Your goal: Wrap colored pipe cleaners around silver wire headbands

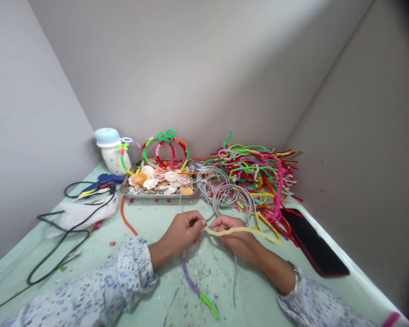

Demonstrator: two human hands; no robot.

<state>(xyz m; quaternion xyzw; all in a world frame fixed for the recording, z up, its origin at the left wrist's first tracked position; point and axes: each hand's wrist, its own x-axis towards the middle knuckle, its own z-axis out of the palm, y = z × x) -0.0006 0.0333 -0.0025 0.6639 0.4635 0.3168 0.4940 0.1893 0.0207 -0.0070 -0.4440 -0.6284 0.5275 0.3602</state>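
Table (153, 220), one, covered pale green. Back right, one heap of chenille stems (259, 165), too tangled to count. One metal tray (158, 196), holding many seashells (150, 183); at least two chenille rings (146, 153) stand upright at it. One phone (315, 243), screen dark, right edge. Two overlapping coils of grey wire (251, 200). One lidded white bottle (114, 159), contents hidden. My left hand (182, 232): thumb and forefinger pinch one pale yellow chenille stem (245, 230), which crosses before my right hand (240, 236). Right fingers curl close by; cannot tell what they grip. One purple-and-green strand (190, 278) hangs below my left hand.
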